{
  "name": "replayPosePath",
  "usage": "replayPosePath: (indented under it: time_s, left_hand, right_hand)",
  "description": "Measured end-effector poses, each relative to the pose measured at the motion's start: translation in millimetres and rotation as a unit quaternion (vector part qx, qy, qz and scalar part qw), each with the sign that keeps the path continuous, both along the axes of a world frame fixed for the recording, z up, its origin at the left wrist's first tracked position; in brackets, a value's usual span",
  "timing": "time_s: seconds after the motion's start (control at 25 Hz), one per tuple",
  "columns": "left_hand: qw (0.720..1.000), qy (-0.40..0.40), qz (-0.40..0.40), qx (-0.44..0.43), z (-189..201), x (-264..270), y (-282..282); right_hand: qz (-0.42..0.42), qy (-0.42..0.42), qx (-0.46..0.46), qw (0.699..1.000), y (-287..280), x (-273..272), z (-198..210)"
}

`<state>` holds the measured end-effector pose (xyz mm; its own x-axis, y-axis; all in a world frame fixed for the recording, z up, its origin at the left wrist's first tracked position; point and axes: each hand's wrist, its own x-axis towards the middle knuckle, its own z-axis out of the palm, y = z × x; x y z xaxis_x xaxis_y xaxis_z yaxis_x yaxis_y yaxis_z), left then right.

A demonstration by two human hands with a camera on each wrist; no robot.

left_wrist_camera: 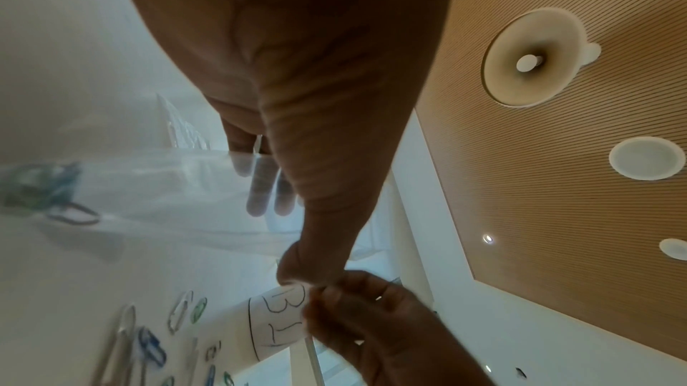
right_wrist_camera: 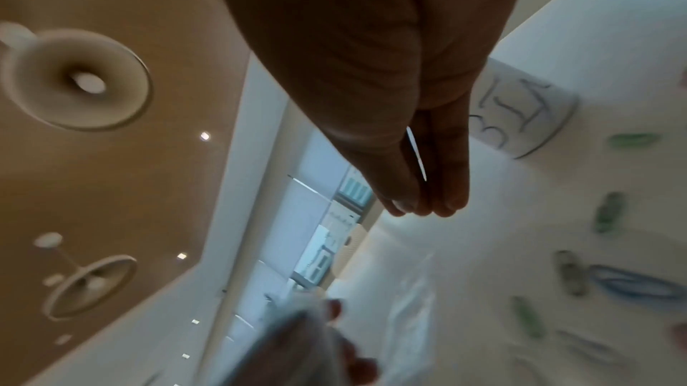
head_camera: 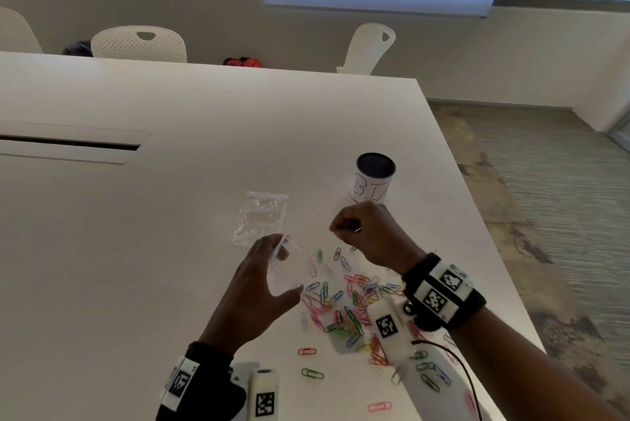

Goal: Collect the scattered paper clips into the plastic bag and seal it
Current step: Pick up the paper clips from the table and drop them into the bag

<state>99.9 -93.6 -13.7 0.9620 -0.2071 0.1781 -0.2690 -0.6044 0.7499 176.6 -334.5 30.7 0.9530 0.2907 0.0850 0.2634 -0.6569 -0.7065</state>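
My left hand (head_camera: 284, 267) holds a small clear plastic bag (head_camera: 289, 279) just above the table, mouth held apart between thumb and fingers. In the left wrist view a few green and blue clips (left_wrist_camera: 48, 189) lie inside the bag (left_wrist_camera: 167, 186), and my fingers (left_wrist_camera: 260, 186) show through the film. My right hand (head_camera: 337, 228) hovers to the right of the bag's mouth, pinching a pale paper clip (head_camera: 356, 229), which shows as a thin white sliver (right_wrist_camera: 416, 154) between thumb and fingers. A heap of coloured paper clips (head_camera: 344, 308) is scattered on the white table (head_camera: 170, 250) below both hands.
A second clear bag (head_camera: 260, 216) lies flat just beyond my left hand. A cup labelled BIN (head_camera: 373, 178) stands behind my right hand. The table's right edge (head_camera: 477, 216) runs close by. Stray clips (head_camera: 312, 373) lie near the front edge.
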Motion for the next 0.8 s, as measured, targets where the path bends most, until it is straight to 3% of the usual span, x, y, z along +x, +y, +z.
replayPosePath:
  time_s: [0.2,0.6,0.8]
  left_hand:
    - [1.000,-0.007,0.023,0.004,4.1,-0.1,17.6]
    - [1.000,-0.010,0.027,0.012,0.5,3.6,20.4]
    - [1.000,-0.006,0.022,0.018,-3.5,3.0,17.7]
  right_hand:
    - [0.097,0.023,-0.160,0.982,12.4,19.0,-39.6]
    - [0.310,0.022,-0.226,0.923,35.9,-15.8,-50.7]
    - [0.322,0.013,-0.232,0.918,22.1,-21.2,-43.1]
